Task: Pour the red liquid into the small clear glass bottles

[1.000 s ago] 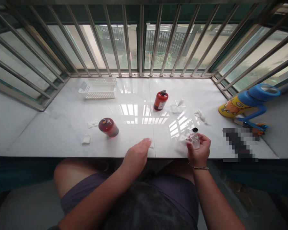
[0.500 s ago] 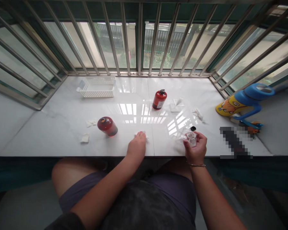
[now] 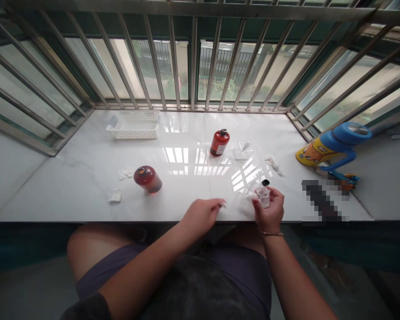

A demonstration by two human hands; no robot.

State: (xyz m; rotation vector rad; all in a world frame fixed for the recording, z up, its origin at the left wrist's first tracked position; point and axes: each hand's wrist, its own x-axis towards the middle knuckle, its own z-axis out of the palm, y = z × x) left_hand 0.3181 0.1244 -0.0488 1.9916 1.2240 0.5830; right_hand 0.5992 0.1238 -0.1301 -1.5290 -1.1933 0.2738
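Near the counter's front edge, my left hand has its fingertips pinched on a small white crumpled wad, mostly hidden; I cannot tell whether it is tissue or cotton. My right hand is closed around a clear square container with a round mouth, tilted toward me. Just beyond it lies a small black cap. A red see-through bottle stands left of my left hand. Another red bottle, with a white label and dark top, stands farther back.
A white perforated basket sits at the back left. Clear flat pieces lie right of the rear bottle. White scraps and a crumpled white piece lie about. A blue-and-yellow flask stands at the right, beside a blurred dark object.
My left hand has lifted from the counter and moved right toward the clear container, with the white wad in its fingers. My right hand keeps hold of the container.
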